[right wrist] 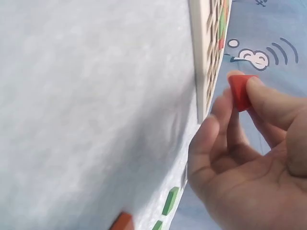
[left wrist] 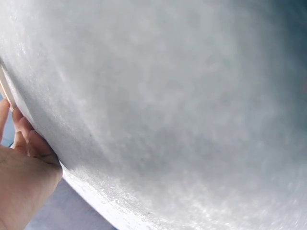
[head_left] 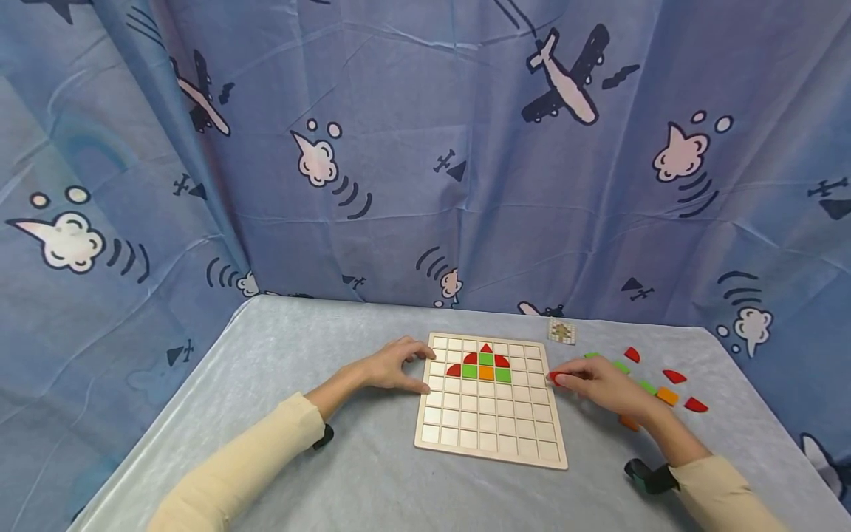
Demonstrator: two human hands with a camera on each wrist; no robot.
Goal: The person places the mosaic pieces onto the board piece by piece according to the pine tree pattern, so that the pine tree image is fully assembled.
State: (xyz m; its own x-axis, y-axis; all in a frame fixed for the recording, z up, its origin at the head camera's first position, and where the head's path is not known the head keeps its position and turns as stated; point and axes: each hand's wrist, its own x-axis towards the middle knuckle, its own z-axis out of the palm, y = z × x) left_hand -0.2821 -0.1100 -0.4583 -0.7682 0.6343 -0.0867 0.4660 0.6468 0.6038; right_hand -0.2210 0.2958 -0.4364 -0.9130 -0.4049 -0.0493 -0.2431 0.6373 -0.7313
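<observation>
A pale wooden grid board (head_left: 488,442) lies on the table. Red, green and orange pieces, among them a green square (head_left: 503,375), an orange square (head_left: 486,373) and a red triangle (head_left: 487,347), fill some cells in its upper part. At the board's left edge, my left hand (head_left: 392,366) touches the rim with spread thumb and fingers; the left wrist view catches just a corner of the board by the fingertips. Beside the right edge, my right hand (head_left: 608,384) pinches a red piece (right wrist: 242,92) between thumb and fingers, off the table. Its full outline is partly covered by the fingertips.
Loose pieces lie to the right, around and beyond my right forearm: several red ones (head_left: 696,405), green ones (head_left: 648,387) and orange ones (head_left: 668,397). A small patterned card (head_left: 561,332) sits behind the board's far right corner. A blue printed curtain (head_left: 399,185) hangs behind the table.
</observation>
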